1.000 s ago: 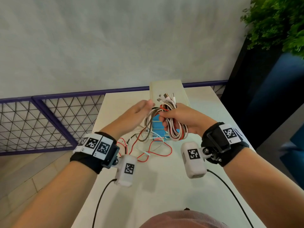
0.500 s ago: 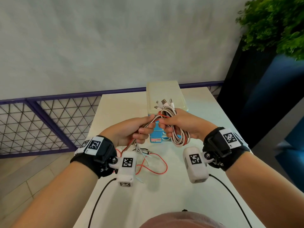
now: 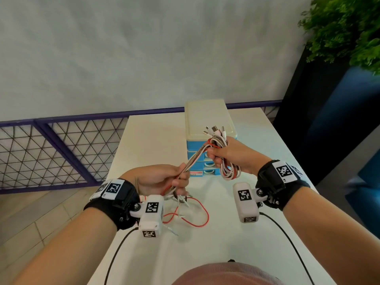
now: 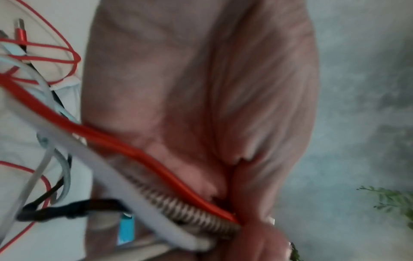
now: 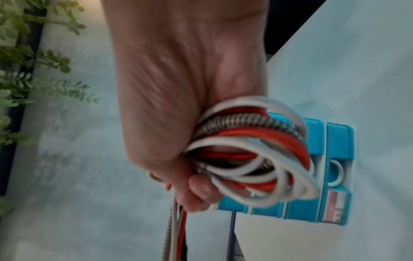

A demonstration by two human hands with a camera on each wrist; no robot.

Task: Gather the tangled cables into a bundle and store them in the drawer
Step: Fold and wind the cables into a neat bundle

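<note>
Cables (image 3: 225, 161): white, red and one metal-spring-sheathed, coiled into a loop bundle held in the air over the table (image 3: 216, 239), just in front of the drawer unit (image 3: 207, 128). Bundle long axis roughly vertical in the head view: connector ends (image 3: 214, 129) fan out the top, pointing up and away from the person; loop ends hang below the fist. Right hand (image 3: 230, 156) is clenched round the bundle's middle; the right wrist view shows the fingers wrapped over the coils (image 5: 252, 155). From the top of the bundle a straight run of three strands (spring-sheathed, white, red) goes diagonally down-left to the left hand (image 3: 158, 178), which pinches them between thumb and curled fingers; the left wrist view confirms the grip on the strands (image 4: 174, 199). Below the left hand the loose tails (image 3: 189, 212) trail onto the table: red loops, thin white leads, a black piece, still untidy. A red-bodied plug (image 4: 21, 34) lies among them. Drawer unit: blue frame, cream top, drawers with ring pulls (image 5: 335, 174), all closed as far as visible. Small red/white label (image 5: 335, 206) on its bottom front edge; printing too blurred to read. Wrist straps carry black-and-white square marker tags (image 3: 284, 170). Purple mesh railing (image 3: 61, 153) left of the table, green plant (image 3: 345, 27) upper right.
</note>
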